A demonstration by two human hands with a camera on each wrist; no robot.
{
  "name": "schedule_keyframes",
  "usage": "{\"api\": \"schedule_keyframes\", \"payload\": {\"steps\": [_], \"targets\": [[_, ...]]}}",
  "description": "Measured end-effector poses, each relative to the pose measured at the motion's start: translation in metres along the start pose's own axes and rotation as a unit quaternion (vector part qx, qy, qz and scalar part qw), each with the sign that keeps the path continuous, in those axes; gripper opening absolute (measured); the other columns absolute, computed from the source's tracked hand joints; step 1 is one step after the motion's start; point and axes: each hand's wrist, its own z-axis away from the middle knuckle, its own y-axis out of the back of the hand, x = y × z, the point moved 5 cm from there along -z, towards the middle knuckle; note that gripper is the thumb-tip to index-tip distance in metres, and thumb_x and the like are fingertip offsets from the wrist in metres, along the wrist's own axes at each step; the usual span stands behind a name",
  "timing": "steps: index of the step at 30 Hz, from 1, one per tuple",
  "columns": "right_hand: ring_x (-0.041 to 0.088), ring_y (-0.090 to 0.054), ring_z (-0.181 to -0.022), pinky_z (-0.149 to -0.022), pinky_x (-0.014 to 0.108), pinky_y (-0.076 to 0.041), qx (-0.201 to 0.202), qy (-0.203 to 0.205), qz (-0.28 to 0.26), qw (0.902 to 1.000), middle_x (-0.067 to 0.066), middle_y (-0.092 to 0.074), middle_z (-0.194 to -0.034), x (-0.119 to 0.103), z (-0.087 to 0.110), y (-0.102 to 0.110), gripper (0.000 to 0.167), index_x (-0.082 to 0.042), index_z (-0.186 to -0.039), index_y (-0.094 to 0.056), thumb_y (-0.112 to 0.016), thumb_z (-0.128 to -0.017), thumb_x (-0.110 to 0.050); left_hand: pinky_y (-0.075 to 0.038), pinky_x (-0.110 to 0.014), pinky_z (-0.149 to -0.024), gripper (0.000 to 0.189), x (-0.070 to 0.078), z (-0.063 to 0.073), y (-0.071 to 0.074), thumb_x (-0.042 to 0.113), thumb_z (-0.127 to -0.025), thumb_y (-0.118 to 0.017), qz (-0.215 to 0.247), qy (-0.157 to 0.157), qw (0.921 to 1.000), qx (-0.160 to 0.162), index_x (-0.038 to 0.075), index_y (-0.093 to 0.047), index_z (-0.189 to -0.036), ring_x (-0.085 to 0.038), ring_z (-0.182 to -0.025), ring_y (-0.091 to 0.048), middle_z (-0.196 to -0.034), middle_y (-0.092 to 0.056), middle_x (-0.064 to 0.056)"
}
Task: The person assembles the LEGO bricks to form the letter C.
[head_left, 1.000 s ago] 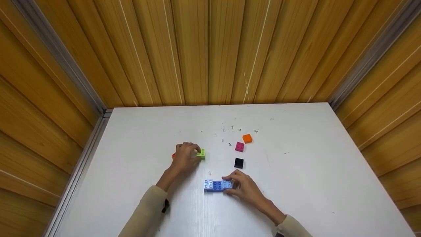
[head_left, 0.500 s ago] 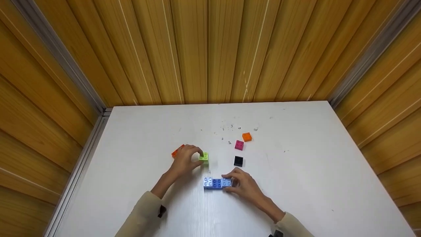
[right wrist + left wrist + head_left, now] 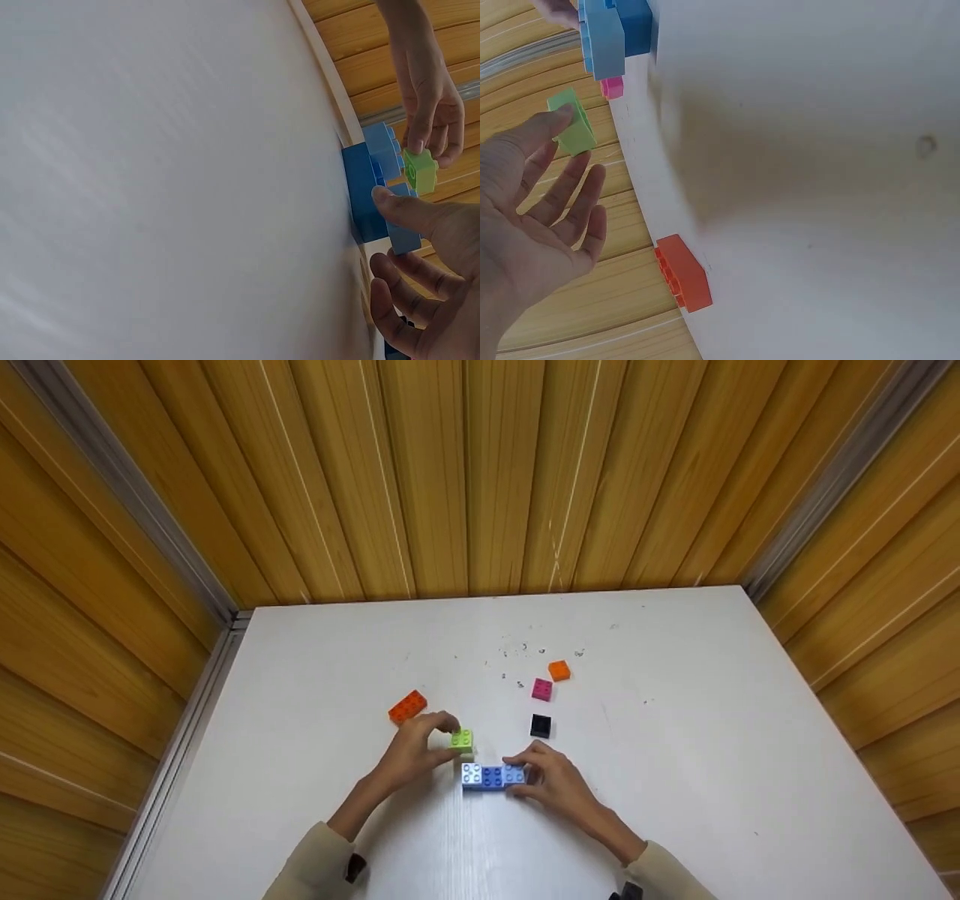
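Hanging just above the table point(image 3: 675, 750), the green brick point(image 3: 462, 741) is pinched between the thumb and fingertips of the left hand point(image 3: 405, 751). It is near the left end of the blue stack point(image 3: 492, 778), on the far side. The right hand point(image 3: 556, 781) holds the stack's right end between thumb and fingers. Farther out lie the black brick point(image 3: 540, 726), the pink brick point(image 3: 542, 689), the orange brick point(image 3: 559, 670) and, at left, the red brick point(image 3: 407, 707).

I think the green brick could tilt or slip, because only the tips hold it. The stack may turn if something pushes its free end, since it is gripped at one end only.

The left wrist view cuts off the stack; in the right wrist view, fingers mostly hide the black brick. How firmly either hand presses, I cannot tell.
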Motion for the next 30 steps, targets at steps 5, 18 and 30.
{"api": "schedule_keyframes", "payload": {"steps": [5, 18, 30], "targets": [[0.004, -0.057, -0.081, -0.071, 0.018, -0.050, -0.003, -0.002, -0.002, 1.0000, -0.006, -0.061, -0.096, -0.001, 0.000, 0.000, 0.043, -0.016, -0.122, -0.075, -0.087, -0.081, -0.019, -0.055, -0.050, -0.096, 0.044, -0.002, 0.009, -0.003, 0.018, -0.087, -0.082, 0.002, 0.007, 0.9997, -0.024, 0.007, -0.066, -0.126, -0.030, -0.104, -0.067, -0.110, -0.073, -0.009], [0.011, -0.060, -0.081, -0.072, 0.022, -0.051, 0.007, 0.008, 0.001, 0.9999, -0.005, -0.060, -0.094, -0.003, -0.002, -0.001, 0.042, -0.015, -0.120, -0.076, -0.088, -0.080, -0.017, -0.056, -0.043, -0.093, 0.037, -0.002, 0.018, -0.010, 0.021, -0.089, -0.080, 0.005, -0.009, 0.9958, -0.091, 0.011, -0.072, -0.124, -0.025, -0.102, -0.066, -0.108, -0.071, -0.004], [0.005, -0.058, -0.080, -0.071, 0.019, -0.050, 0.006, 0.012, -0.002, 0.9999, -0.005, -0.061, -0.094, -0.002, 0.003, -0.001, 0.042, -0.014, -0.119, -0.076, -0.088, -0.079, -0.016, -0.056, -0.043, -0.094, 0.037, 0.002, 0.023, -0.017, 0.015, -0.088, -0.080, 0.033, -0.033, 0.9945, -0.094, 0.013, -0.073, -0.125, -0.021, -0.102, -0.068, -0.116, -0.075, -0.002]]}}
